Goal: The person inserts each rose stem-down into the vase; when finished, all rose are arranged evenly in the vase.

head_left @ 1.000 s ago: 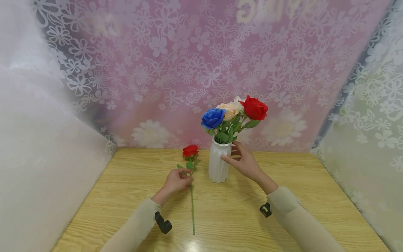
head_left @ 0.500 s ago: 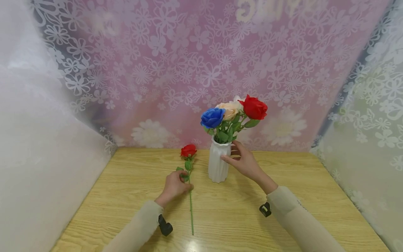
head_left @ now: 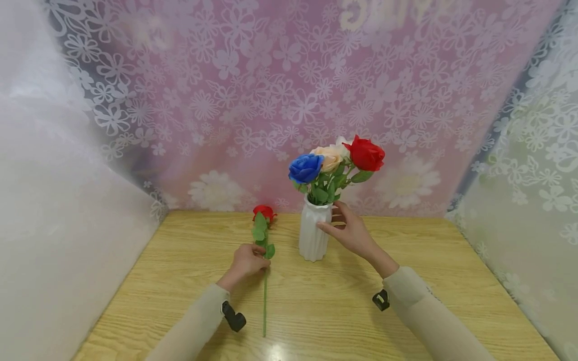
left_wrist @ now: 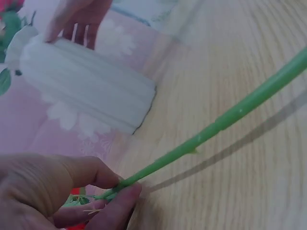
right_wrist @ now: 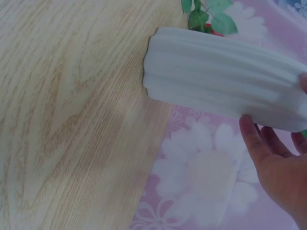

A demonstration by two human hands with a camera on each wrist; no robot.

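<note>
Between thumb and fingers my left hand [head_left: 246, 261] pinches the green stem [left_wrist: 211, 132] of a single red rose [head_left: 264, 213]. The bloom points toward the back of the table and the bare stem end toward me; a shadow runs beside the stem in the left wrist view. A white ribbed vase [head_left: 312, 234] stands upright to the right of this rose. My right hand [head_left: 353, 234] holds the vase by its upper right side, thumb in front and fingers partly hidden behind. In the vase are a blue rose [head_left: 305, 169], a peach rose [head_left: 327, 159], a white flower [head_left: 342, 144] and another red rose [head_left: 367, 154].
The wooden table [head_left: 406, 281] ends at a pink flowered backdrop [head_left: 253, 110]. Pale sheets close off the left side [head_left: 67, 200] and the right side [head_left: 533, 200]. A black wrist mount [head_left: 234, 317] sits on the left sleeve, another black mount [head_left: 381, 300] on the right.
The single red rose has shifted left with my left hand, and its stem has turned so the leaves lie differently. My right hand and the vase stay in place.
</note>
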